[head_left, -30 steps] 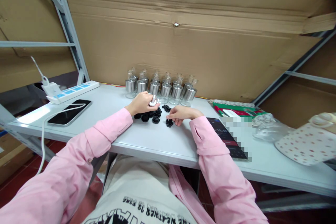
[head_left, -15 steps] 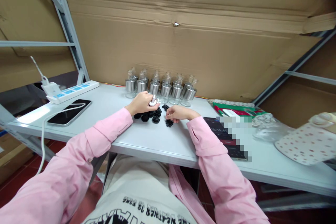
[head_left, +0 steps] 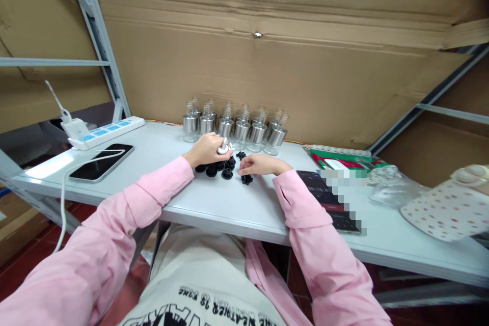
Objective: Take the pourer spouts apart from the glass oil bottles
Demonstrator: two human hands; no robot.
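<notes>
My left hand (head_left: 206, 150) is closed around a small white fitting (head_left: 224, 147) with a round rim, held just above the table. Below and beside that hand lie several black flanged caps (head_left: 226, 173), some partly hidden by it. My right hand (head_left: 260, 164) is lowered over a heap of tiny black parts (head_left: 246, 180), its thumb and fingertips pinched together. Whatever those fingertips hold is too small to make out. Behind both hands, several glass bottles (head_left: 242, 130) with silver bands stand upright in rows, their necks uncovered.
A phone (head_left: 102, 164) with a white cable and a power strip (head_left: 109, 132) are on the left. To the right lie a dark screen showing a timer (head_left: 324, 198), red and green items (head_left: 344, 158), clear plastic (head_left: 393, 191) and a dotted sheet (head_left: 446, 209). Cardboard (head_left: 267, 71) backs the table.
My right fingertips have shifted slightly to the left over the tiny black parts. My left hand stays in place with the white fitting.
</notes>
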